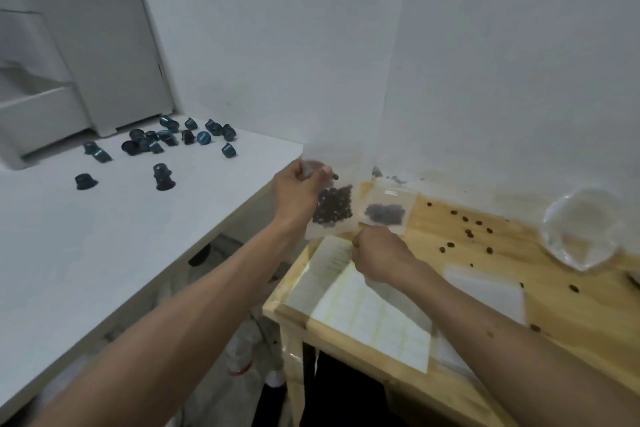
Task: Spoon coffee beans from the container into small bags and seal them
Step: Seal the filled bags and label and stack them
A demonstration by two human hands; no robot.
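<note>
At the near edge of the wooden worktop (571,315) a sheet of labels (374,319) is laid, and just beyond it the right hand (377,255) is curled, its grip seemingly pinched on the lower corner of the filled bag (330,210), though the fingertips are hidden. Above the worktop's left edge the bag of coffee beans is held up, its top strip pinched by the left hand (299,189); sealing is judged to be in hand, and a firm press along the strip is called for next. Farther back a second filled bag (388,210) is lying by the wall, with the clear container (581,229) toward the right edge.
</note>
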